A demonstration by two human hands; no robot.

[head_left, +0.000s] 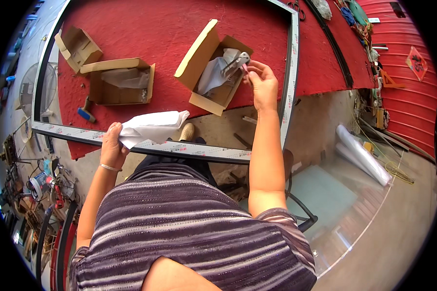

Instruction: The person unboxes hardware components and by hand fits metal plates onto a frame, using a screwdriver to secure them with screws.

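My left hand (112,145) grips a crumpled white sheet of paper (153,127) just above the near bar of a metal frame (175,149). My right hand (262,82) reaches over an open cardboard box (211,68) on the red mat (155,29) and pinches a grey metal fitting (235,63) at the box's far right corner. White wrapping paper (212,75) lies inside that box.
Two more open cardboard boxes (121,80) (77,46) sit on the mat to the left, with a small blue-headed tool (86,112) beside them. Rolled clear sheets (364,153) lie on the floor at right. A fan (34,87) and assorted tools (43,184) crowd the left.
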